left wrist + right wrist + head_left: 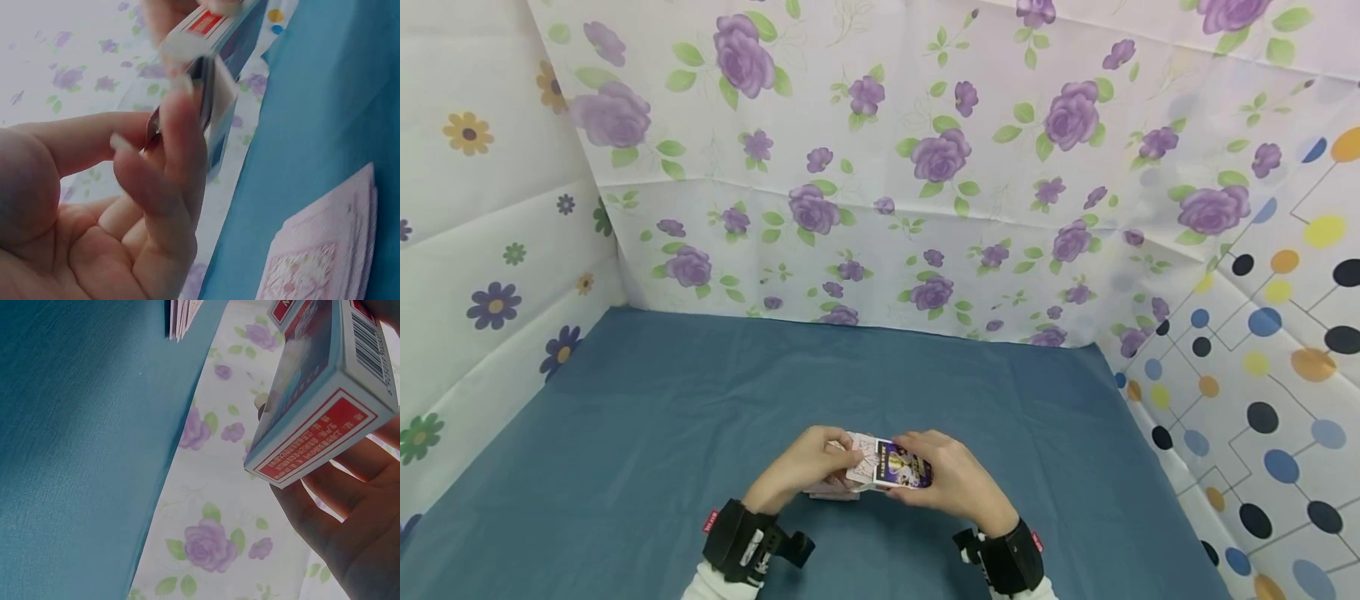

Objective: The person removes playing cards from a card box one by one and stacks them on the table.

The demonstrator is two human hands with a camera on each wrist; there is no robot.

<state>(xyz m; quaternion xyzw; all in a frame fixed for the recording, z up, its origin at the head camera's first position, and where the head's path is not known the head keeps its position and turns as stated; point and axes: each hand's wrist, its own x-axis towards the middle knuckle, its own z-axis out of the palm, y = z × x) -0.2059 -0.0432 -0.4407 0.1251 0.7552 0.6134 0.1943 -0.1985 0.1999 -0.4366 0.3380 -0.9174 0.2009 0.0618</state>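
My right hand [955, 473] grips a playing-card box [904, 465], white with a dark picture panel and red labels, its open end facing left. In the right wrist view the box [312, 419] shows a barcode side and a closed end. My left hand [811, 460] pinches some playing cards [862, 457] at the mouth of the box. In the left wrist view their dark edges [205, 81] show between the fingertips, beside a raised white flap. Below the left hand, a pile of pale patterned cards [319, 244] lies on the table.
A blue cloth [700, 400] covers the table. Behind it hangs a white curtain [880, 167] with purple roses, with a flowered sheet [475, 233] at the left and a dotted one [1285, 375] at the right. Black camera straps [737, 537] circle both wrists.
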